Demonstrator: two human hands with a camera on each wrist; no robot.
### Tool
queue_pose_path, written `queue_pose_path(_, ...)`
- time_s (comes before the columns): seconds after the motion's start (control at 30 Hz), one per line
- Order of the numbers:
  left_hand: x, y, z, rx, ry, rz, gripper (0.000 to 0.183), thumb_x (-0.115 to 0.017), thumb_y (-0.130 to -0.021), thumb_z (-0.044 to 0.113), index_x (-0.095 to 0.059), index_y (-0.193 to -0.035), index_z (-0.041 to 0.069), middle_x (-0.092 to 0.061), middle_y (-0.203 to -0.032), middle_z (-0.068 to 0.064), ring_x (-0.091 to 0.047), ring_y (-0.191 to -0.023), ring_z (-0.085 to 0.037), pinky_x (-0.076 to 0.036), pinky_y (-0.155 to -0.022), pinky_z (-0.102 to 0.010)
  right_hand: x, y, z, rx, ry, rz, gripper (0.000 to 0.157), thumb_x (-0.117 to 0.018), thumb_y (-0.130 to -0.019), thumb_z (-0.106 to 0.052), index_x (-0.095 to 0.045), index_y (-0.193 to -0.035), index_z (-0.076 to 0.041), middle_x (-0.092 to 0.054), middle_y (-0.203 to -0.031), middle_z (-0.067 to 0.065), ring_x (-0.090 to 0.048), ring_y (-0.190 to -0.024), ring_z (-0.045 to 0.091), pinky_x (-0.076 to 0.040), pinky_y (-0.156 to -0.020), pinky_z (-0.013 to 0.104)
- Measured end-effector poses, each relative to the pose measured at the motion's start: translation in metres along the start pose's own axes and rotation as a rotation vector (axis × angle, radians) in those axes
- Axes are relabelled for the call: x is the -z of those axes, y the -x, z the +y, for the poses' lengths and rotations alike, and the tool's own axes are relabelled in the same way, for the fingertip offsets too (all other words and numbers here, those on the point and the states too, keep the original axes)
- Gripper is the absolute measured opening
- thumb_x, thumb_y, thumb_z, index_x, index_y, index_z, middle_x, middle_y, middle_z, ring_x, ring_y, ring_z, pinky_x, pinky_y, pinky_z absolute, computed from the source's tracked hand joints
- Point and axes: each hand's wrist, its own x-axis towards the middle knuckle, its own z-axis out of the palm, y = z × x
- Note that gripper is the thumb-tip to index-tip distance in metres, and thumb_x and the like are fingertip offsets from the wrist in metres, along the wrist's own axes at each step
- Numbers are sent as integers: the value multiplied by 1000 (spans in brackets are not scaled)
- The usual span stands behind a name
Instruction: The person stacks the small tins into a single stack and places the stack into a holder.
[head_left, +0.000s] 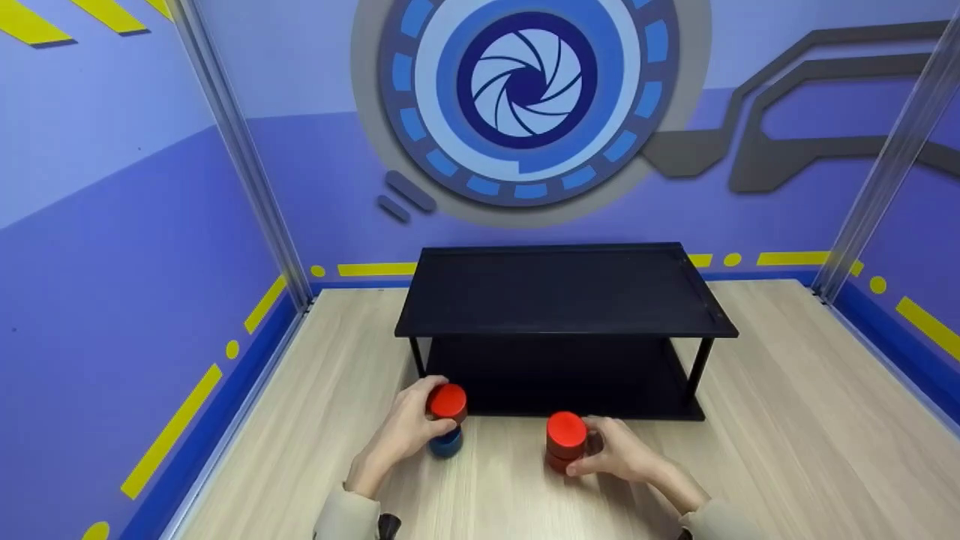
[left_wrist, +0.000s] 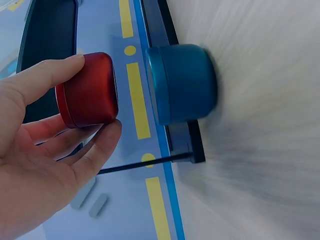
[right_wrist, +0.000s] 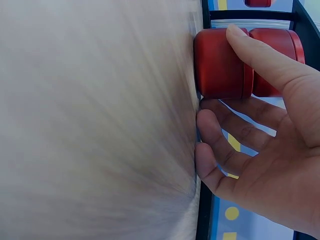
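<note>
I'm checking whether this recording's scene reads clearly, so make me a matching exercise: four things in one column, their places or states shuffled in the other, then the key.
Things
1. Left hand
2. Right hand
3. Blue tin
4. Black rack

Places or states
A. On the table, below the raised red tin
B. Has two tiers and stands beyond the tins in the head view
C. Holds the lower red tin of a stack of two
D. Grips the raised red tin, with a gap beneath it

Pairs: 1-D, 2-C, 3-A, 4-B
</note>
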Motion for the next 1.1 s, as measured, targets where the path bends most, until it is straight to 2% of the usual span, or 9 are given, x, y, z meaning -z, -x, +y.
queue_pose_path(0.23,-4,-6,9,-36,7,-21,57,-79,-76,9,-54,-126,-1,-62,-119,-17,-61,-104,-30,-52,-86,-44,1,-1,0,-7,-1,0,51,-85,-69,-30,-66,-110,-7,-72,-102,4,-64,-94,12,-49,-85,32)
queue_pose_path(0.5,-11,-13,21,-72,2,-33,57,-79,-76,11,-55,-126,0,-62,-119,-17,-61,-102,-28,-52,-84,-41,0,0,0,-2,0,4,50,-85,-69,-30,-67,-109,-7,-72,-101,4,-61,-90,8,-47,-82,28)
queue_pose_path(0.73,-17,-18,29,-106,3,-42,55,-78,-78,13,-55,-127,3,-62,-118,-16,-61,-102,-28,-53,-84,-40,0,0,0,6,22,15,50,-85,-68,-31,-67,-109,-8,-72,-100,2,-64,-93,13,-48,-87,35)
queue_pose_path(1.1,-24,-23,44,-172,-5,-45,54,-78,-78,13,-56,-126,3,-63,-117,-13,-62,-101,-25,-53,-84,-35,-1,1,1,4,10,0,49,-85,-70,-31,-67,-109,-8,-72,-101,2,-64,-94,11,-49,-85,30)
